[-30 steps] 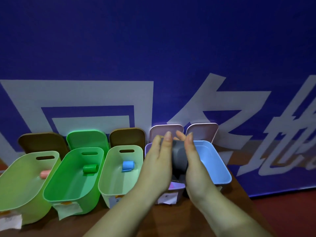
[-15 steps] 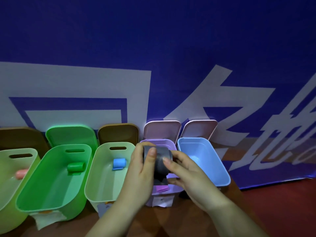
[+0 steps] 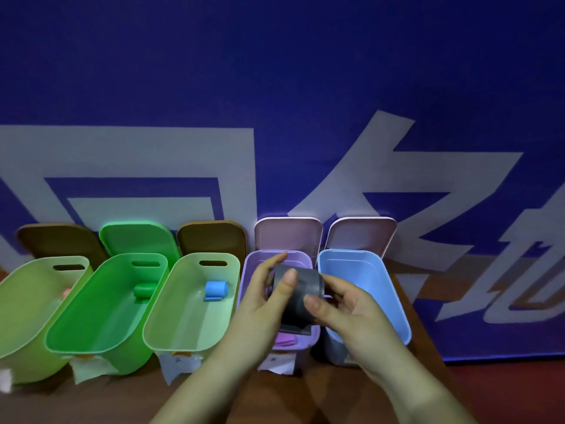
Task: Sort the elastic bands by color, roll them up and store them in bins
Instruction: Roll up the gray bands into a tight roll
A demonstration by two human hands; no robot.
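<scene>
A rolled grey elastic band (image 3: 301,296) is held between both hands above the purple bin (image 3: 260,261). My left hand (image 3: 263,298) grips its left side, thumb across the front. My right hand (image 3: 345,307) pinches its right side, thumb on the roll. A loose grey tail hangs below the roll. A purple band (image 3: 286,338) lies in the purple bin under the hands. The light blue bin (image 3: 367,270) stands just right of the hands.
Left of the purple bin stand a pale green bin (image 3: 189,301) with a blue roll (image 3: 215,289), a bright green bin (image 3: 101,304) with a green roll (image 3: 143,291), and a yellow-green bin (image 3: 27,301). Lids lean against the blue banner (image 3: 275,87). The brown table (image 3: 305,390) ends at right.
Both hands have turned the grey roll so its curved face shows, and my thumbs have come onto its front. The view has shifted a little to the left.
</scene>
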